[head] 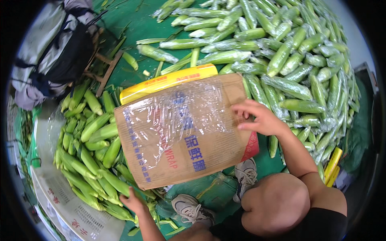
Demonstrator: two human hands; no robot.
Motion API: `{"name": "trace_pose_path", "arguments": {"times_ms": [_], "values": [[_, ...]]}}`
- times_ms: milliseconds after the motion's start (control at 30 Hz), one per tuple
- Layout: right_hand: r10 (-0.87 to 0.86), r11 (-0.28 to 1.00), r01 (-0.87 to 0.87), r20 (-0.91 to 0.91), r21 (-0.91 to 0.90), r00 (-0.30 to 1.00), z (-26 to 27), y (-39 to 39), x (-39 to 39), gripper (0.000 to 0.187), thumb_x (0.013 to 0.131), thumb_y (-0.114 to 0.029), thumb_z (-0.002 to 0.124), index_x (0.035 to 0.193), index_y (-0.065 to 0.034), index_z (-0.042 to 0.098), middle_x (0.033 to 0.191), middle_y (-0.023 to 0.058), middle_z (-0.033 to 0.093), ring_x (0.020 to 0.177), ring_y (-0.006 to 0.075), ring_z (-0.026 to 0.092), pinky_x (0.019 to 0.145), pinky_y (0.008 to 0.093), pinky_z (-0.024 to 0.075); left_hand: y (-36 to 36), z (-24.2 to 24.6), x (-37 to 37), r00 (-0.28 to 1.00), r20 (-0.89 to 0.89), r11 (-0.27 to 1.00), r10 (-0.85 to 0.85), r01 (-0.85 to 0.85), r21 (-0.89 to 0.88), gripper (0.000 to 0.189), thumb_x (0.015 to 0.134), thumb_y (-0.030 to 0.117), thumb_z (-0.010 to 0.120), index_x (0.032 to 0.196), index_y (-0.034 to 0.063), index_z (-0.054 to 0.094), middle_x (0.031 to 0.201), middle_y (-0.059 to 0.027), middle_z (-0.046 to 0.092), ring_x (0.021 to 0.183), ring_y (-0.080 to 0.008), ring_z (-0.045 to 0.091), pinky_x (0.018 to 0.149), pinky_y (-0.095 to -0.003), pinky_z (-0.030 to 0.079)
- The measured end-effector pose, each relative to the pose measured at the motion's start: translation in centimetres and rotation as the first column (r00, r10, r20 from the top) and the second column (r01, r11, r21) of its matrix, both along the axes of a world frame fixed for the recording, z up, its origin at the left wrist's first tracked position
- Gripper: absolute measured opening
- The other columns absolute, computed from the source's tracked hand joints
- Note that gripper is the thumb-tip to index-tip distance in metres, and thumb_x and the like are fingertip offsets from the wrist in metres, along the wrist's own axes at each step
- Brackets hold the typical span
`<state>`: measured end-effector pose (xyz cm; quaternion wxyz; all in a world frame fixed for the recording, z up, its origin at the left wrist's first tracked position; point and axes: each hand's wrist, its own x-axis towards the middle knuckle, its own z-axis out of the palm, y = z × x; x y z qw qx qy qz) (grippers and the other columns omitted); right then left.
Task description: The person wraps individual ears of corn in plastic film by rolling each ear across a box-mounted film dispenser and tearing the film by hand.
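A cardboard box (217,150) with printed writing lies before me, a sheet of clear plastic film (196,111) spread over its top. Over the box's right edge my right hand (261,117) hovers, fingers apart and holding nothing. My left hand (134,201) is low at the left, its thumb and fingers around the near end of a green-husked ear of corn (113,182). That ear lies among a heap of unwrapped corn (87,156). Against the box's far edge rests a yellow roll of cling film (169,79).
A large pile of film-wrapped corn (289,66) covers the right and far floor. A white printed sack (66,205) borders the left heap. At upper left, bags and cloth (57,51) lie on a wooden frame (110,72). Yellow boxes (333,165) stand at right. My shoes (193,208) are near the box.
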<state>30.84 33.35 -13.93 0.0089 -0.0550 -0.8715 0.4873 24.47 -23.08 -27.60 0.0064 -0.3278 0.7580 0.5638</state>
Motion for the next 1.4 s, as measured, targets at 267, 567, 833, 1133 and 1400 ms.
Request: {"name": "trace_pose_path", "arguments": {"times_ms": [267, 567, 833, 1133, 1400], "values": [[0.136, 0.834, 0.059, -0.307, 0.548, 0.942, -4.2, -2.2, 0.8, 0.015, 0.095, -0.019, 0.073, 0.106, -0.0098, 0.073, 0.082, 0.0054, 0.064, 0.076, 0.0197, 0.063, 0.079, 0.0304, 0.049, 27.9, 16.2, -10.7, 0.094, -0.055, 0.107, -0.994, 0.758, -0.644, 0.063, 0.081, 0.012, 0.079, 0.141, 0.0095, 0.057, 0.128, -0.0148, 0.065, 0.123, -0.0341, 0.06, 0.105, -0.0436, 0.048], [-0.12, 0.969, 0.204, -0.456, 0.14, 0.882, -0.2, -2.1, -4.6, 0.034, 0.102, -0.024, 0.066, 0.129, -0.003, 0.062, 0.1, 0.0108, 0.07, 0.087, 0.0248, 0.065, 0.084, 0.0312, 0.0533, 30.4, 14.8, -12.9, -0.178, 0.046, -0.143, -0.983, 0.584, -0.799, 0.063, 0.076, 0.018, 0.075, 0.137, 0.0144, 0.063, 0.125, -0.0108, 0.063, 0.113, -0.0346, 0.061, 0.099, -0.0447, 0.049], [0.187, 0.818, -0.137, -0.033, 0.558, 0.982, -0.9, -0.4, 0.4, 0.054, 0.082, -0.041, 0.081, 0.125, -0.0102, 0.067, 0.101, 0.0054, 0.064, 0.093, 0.0291, 0.059, 0.082, 0.041, 0.0485, 27.4, 14.6, -11.6, 0.073, 0.04, 0.015, -0.997, 0.633, -0.774, 0.061, 0.074, 0.02, 0.072, 0.134, 0.0121, 0.065, 0.116, -0.0119, 0.065, 0.109, -0.0321, 0.062, 0.094, -0.0431, 0.052], [-0.267, 0.957, 0.288, -0.279, 0.035, 0.922, -0.4, -3.5, -1.3, 0.021, 0.098, -0.008, 0.063, 0.117, -0.0016, 0.07, 0.106, 0.0156, 0.076, 0.102, 0.0304, 0.073, 0.091, 0.0421, 0.0562, 27.8, 15.7, -12.8, -0.013, 0.188, -0.148, -0.982, 0.669, -0.728, 0.063, 0.08, 0.029, 0.069, 0.141, 0.0157, 0.062, 0.128, -0.012, 0.064, 0.12, -0.0339, 0.057, 0.108, -0.0494, 0.039], [0.301, 0.656, -0.069, -0.176, 0.752, 0.937, -0.7, -5.8, -10.2, 0.064, 0.082, -0.046, 0.079, 0.13, -0.007, 0.063, 0.105, 0.0129, 0.064, 0.103, 0.0342, 0.06, 0.091, 0.0442, 0.0465, 20.8, 13.5, -11.9, 0.231, -0.294, 0.373, -0.928, 0.577, -0.727, 0.078, 0.066, 0.032, 0.094, 0.137, 0.0172, 0.064, 0.109, -0.0121, 0.058, 0.106, -0.0336, 0.053, 0.092, -0.0473, 0.041]]}}
